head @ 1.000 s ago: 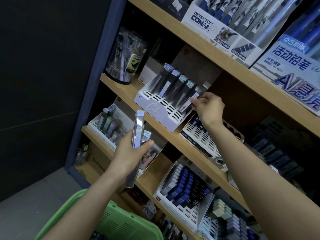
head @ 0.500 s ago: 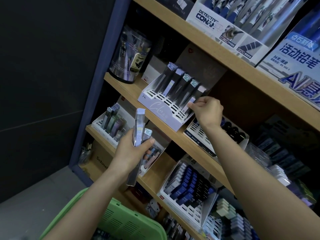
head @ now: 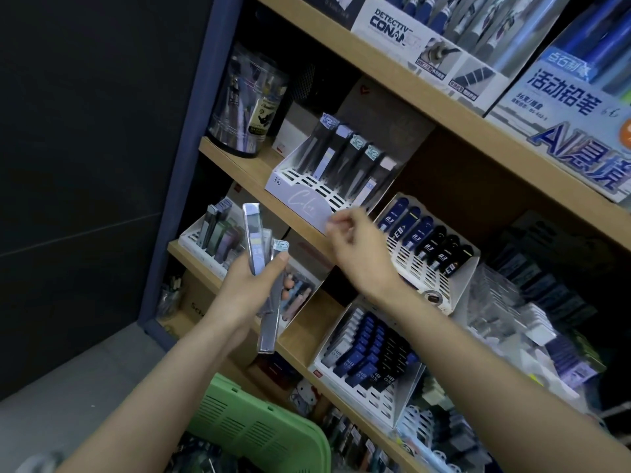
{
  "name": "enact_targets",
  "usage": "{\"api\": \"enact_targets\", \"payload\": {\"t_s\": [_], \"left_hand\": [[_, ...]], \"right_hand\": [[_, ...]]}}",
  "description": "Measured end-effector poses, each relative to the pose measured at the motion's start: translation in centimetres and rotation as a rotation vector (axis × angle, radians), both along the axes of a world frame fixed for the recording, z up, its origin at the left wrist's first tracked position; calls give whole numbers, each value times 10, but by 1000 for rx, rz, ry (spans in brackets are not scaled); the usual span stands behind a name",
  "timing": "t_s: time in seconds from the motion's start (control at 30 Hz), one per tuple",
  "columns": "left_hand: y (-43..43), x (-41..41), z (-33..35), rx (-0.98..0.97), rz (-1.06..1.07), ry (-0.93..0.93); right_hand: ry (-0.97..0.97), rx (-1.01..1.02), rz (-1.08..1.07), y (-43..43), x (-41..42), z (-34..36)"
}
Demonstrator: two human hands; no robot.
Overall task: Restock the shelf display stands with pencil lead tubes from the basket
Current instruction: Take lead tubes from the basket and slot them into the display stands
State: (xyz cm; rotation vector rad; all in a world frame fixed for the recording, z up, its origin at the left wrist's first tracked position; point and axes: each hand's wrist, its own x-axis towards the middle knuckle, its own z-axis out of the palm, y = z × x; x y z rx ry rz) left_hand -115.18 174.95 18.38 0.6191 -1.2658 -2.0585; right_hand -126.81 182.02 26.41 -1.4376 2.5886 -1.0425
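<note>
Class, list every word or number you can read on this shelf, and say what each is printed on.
"DETECTIV" over "CONA": white display box on the top shelf.
"活动铅笔": blue display box beside it.
"03": dark tubes in the white slotted stand.
"HB": tubes in the lower stand.
Cursive on the lavender stand: too blurred to read.

A single wide-angle camera on the person's head looks forward and down, close to the wooden shelves [head: 444, 107], which fill the right and far side. The view is tilted, so the boards run diagonally. Both forearms enter from the near edge, with the green basket [head: 259, 435] lowest and a dark wall [head: 85, 165] left.
</note>
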Motion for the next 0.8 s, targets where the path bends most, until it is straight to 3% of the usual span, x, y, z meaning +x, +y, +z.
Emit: {"api": "enact_targets", "payload": {"t_s": [0.13, 0.27, 0.47, 0.6, 0.8], "left_hand": [[1, 4, 0, 39, 35, 68], [-3, 5, -2, 34, 98, 100], [-9, 11, -3, -54, 149, 58], [-16, 16, -3, -58, 152, 58], [-8, 15, -1, -153, -47, -2]], "right_hand": [[-401, 254, 94, 2, 35, -25], [-603, 252, 131, 3, 52, -34], [-367, 314, 94, 7, 44, -30], [-331, 156, 66, 8, 37, -9], [-401, -20, 78, -3, 34, 6]]}}
